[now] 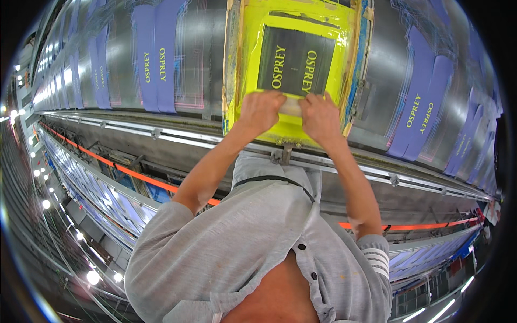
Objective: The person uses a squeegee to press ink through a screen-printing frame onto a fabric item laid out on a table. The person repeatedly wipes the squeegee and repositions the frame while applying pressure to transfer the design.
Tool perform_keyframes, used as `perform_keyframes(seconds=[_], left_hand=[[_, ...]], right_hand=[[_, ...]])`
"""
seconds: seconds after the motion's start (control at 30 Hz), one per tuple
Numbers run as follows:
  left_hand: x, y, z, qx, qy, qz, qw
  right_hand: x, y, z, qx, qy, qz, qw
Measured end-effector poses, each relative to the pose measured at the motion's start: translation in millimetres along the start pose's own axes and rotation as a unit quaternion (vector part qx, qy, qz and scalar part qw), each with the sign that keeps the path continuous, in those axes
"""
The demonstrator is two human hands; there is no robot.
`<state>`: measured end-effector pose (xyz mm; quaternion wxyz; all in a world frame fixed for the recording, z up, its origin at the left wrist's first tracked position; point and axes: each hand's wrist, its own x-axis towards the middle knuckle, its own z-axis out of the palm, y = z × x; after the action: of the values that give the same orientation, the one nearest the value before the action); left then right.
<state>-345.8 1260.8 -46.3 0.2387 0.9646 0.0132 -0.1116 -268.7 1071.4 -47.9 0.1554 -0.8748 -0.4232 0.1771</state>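
My left hand [262,111] and my right hand [320,117] are both closed on a pale squeegee bar [291,106], gripping it near either end. The bar lies across the lower part of a printing screen [355,64] coated with bright yellow ink [335,51]. Above the bar, a dark rectangular area [294,39] shows two columns of yellow lettering. My fingertips are bent over the bar, partly hiding it. The screen's wooden-edged frame rests on a long metal table [204,59], with a small metal fitting [287,148] at its near edge.
Purple fabric pieces with yellow print [153,48] [409,134] lie along the table to both sides. A metal rail [183,139] runs along the near edge. Below are an orange strip [140,173] and another long rack [113,199]. Lights show at the far left and lower right.
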Motion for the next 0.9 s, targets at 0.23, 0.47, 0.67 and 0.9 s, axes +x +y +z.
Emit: perform_keyframes(seconds=[0.23,0.47,0.67,0.9], left_hand=[[-46,9,9,-0.003,0.035,0.022,0.999],[-45,22,-8,-0.014,0.007,0.016,1.000],[-71,-37,-26,-0.044,0.037,0.004,0.998],[-153,-248,-119,0.029,0.021,-0.032,0.999]], right_hand=[[-26,28,-18,0.170,0.151,0.124,0.966],[-9,118,-10,0.208,0.305,0.410,0.834],[32,54,-10,0.197,0.352,0.389,0.828],[168,-150,94,0.345,0.404,0.341,0.775]])
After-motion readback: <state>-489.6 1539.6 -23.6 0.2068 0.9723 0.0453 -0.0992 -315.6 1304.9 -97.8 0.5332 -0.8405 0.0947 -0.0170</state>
